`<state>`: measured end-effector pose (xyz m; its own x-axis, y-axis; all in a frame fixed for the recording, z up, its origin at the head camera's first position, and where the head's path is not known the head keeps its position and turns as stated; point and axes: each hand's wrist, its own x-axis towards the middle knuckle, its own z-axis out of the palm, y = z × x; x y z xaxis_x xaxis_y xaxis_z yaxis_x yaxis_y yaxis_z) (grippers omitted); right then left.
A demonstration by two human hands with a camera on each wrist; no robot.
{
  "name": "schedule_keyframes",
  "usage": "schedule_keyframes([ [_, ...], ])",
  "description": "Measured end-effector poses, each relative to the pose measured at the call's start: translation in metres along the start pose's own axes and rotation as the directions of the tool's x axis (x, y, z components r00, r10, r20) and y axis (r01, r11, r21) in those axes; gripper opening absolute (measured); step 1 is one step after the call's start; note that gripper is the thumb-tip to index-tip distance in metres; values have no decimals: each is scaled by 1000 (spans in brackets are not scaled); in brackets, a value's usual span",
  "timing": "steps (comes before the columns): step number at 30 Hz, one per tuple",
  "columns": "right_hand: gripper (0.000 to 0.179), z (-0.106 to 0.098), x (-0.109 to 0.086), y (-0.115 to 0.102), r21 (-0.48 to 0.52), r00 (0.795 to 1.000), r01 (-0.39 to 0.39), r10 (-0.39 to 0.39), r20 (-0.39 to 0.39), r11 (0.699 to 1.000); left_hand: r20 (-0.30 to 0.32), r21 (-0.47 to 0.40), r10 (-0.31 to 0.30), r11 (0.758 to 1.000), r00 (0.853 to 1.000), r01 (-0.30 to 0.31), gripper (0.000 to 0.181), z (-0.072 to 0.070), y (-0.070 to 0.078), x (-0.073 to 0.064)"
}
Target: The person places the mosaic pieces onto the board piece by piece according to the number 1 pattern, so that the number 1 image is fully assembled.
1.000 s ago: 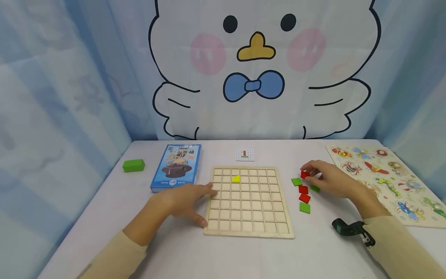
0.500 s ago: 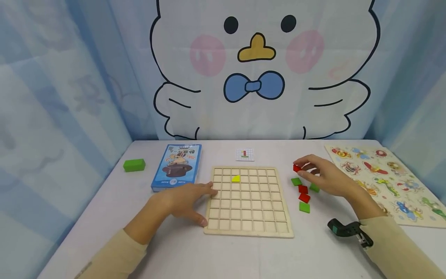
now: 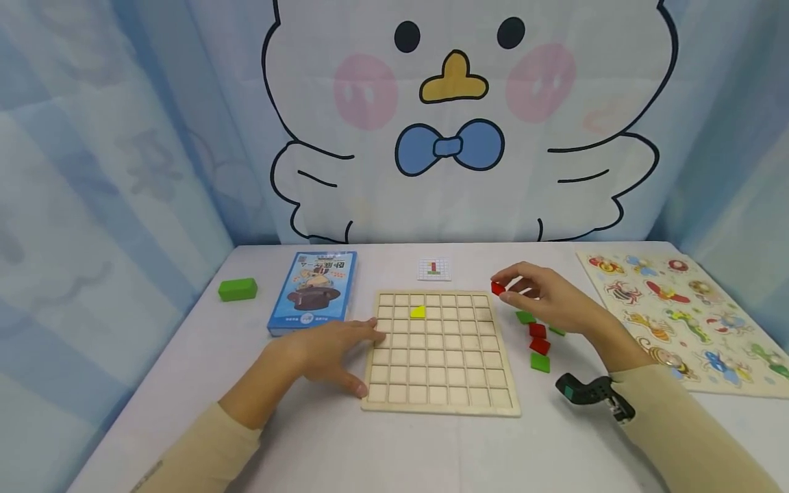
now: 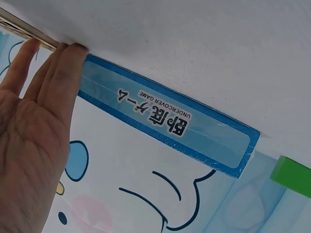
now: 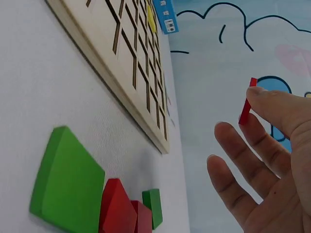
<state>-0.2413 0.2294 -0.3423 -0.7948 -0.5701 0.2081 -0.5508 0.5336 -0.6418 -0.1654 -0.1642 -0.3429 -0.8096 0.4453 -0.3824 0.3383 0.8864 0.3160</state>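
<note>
A wooden grid board [image 3: 444,412] lies mid-table, with a yellow tile [image 3: 418,312] in one of its upper cells. My left hand [image 3: 327,350] rests at the board's left edge, thumb and fingertips touching the frame, fingers fairly straight. Above the table by the board's upper right corner, my right hand [image 3: 542,294] pinches a red square tile [image 5: 248,101] between thumb and index finger; its other fingers are loosely bent. Below that hand lie loose red tiles [image 3: 539,346] and green tiles [image 3: 540,363], one green tile partly hidden by the hand.
A small pattern card [image 3: 434,269] lies behind the board. To the left are a blue game box [image 3: 313,291] and a green block [image 3: 238,289]. An insect picture board [image 3: 690,322] lies at the right. A patterned curtain [image 3: 450,198] hangs behind the table.
My right hand has lifted the red tile from the loose pile and carried it left, toward the board. My left hand has stayed at the board's edge.
</note>
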Motion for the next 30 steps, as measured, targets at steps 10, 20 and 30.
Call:
schedule_keyframes([
  [10,31,12,12,-3,80,999,-7,3,52,997,-5,15,11,1000,1000,-11,89,0,5,0],
  [20,33,38,33,-16,121,996,21,-31,86,992,3,24,6,1000,1000,-7,89,-1,3,-4],
  [30,34,55,43,-24,101,983,70,-85,160,992,-2,2,8,1000,1000,-8,88,2,1,-2],
])
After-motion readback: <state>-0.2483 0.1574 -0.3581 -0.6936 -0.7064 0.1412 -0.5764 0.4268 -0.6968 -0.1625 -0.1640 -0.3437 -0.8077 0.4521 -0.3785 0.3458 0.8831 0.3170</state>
